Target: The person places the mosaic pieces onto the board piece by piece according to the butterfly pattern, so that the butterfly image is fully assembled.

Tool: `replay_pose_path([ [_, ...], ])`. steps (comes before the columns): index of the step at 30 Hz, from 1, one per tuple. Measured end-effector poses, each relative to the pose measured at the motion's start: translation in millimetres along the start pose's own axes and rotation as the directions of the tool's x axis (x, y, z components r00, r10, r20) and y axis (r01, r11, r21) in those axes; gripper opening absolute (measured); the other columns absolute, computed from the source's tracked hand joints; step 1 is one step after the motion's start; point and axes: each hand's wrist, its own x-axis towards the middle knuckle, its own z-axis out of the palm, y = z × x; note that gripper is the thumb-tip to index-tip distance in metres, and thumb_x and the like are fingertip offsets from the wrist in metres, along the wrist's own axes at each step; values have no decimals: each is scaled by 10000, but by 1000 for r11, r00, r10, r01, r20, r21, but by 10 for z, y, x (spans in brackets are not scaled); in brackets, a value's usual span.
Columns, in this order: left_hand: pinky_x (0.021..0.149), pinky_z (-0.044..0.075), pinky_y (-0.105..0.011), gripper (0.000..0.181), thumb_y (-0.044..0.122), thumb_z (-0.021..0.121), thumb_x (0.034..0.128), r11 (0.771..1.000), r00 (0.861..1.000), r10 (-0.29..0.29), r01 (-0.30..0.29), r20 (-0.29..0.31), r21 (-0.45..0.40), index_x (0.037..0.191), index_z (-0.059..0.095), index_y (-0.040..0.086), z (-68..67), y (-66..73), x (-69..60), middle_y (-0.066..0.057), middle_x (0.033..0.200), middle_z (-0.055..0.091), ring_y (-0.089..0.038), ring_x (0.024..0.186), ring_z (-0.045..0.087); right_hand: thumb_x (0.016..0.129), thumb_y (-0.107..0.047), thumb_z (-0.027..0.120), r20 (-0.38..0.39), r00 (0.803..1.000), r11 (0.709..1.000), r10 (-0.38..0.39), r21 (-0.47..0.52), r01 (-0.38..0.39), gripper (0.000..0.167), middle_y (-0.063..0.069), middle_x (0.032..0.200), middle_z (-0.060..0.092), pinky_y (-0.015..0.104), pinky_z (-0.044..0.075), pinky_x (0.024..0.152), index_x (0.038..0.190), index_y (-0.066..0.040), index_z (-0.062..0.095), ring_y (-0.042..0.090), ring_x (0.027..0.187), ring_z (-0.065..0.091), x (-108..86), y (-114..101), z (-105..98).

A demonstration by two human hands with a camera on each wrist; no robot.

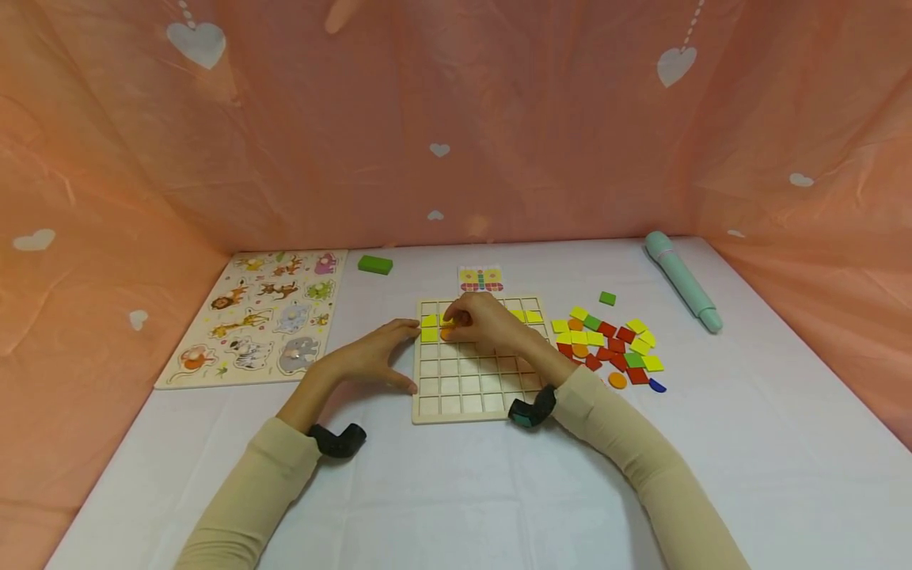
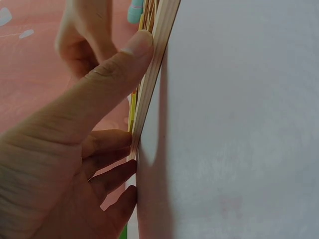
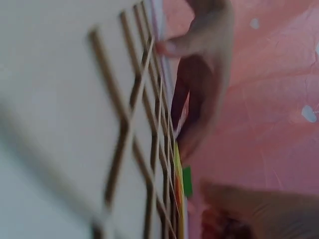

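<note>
Head view: your R hand [image 1: 488,321] is mid-frame, fingertips together, apparently clamped on a yellow tile [image 1: 447,322] over the grid board's [image 1: 450,385] upper L cells. Tile's prob. light, stiff & a bit slippery; pinch by opp. edges. Your L hand [image 1: 374,351], thumb & fingers apart, rests at the board's L edge. Board cells hold yellow tiles upper L & upper R, plus an orange disc [image 1: 445,335] just under your R fingertips. Animal puzzle [image 1: 221,381], far L of frame, has animal pcs in it. Loose pcs [image 1: 616,345] lie R of center.

L wrist view: board edge runs down from top center; L thumb touches it up top, fingers lower. Looks like stiff, light wood, so steady it by the rim. R hand's upper L, grip hidden.

R wrist view: board grooves fill the L side; L hand's upper R. R hand's lower R, blurred, can't tell its hold there.
</note>
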Motion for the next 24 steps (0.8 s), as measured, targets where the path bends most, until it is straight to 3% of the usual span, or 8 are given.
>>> replay_pose_path([
  [6, 1124, 220, -497, 983, 461, 798, 675, 1000, 1000, 12, -12, -6, 14, 1374, 361, -74, 16, 8, 12, -230, 1464, 282, -386, 1356, 250, 826, -91, 702, -60, 998, 1000, 6, 28, -4, 220, 140, 937, 662, 287, 542, 711, 1006, 32, 679, 181, 782, 597, -261, 162, -387],
  [11, 1134, 202, -480, 978, 425, 810, 676, 999, 999, -36, 36, 12, 8, 1389, 349, -60, -4, 16, 4, -217, 1477, 271, -368, 1369, 236, 829, -84, 697, -115, 986, 993, 118, 7, -118, 217, 116, 905, 640, 317, 528, 728, 1012, 32, 679, 196, 773, 570, -601, 430, -729],
  [17, 1136, 207, -469, 966, 410, 812, 681, 999, 998, -52, 52, 19, 14, 1397, 346, -42, -7, -1, 9, -198, 1482, 273, -350, 1374, 236, 833, -114, 700, -187, 936, 950, 299, -38, -311, 231, 137, 904, 636, 332, 486, 718, 1005, 39, 680, 242, 787, 545, -928, 774, -925],
  [24, 1137, 211, -463, 953, 399, 821, 671, 999, 999, -45, 44, 17, 5, 1392, 365, -28, 5, 19, 16, -180, 1479, 291, -332, 1374, 243, 825, -209, 717, -154, 877, 884, 455, -44, -466, 323, 134, 879, 632, 323, 467, 705, 1033, 32, 666, 245, 784, 535, -1094, 992, -915],
])
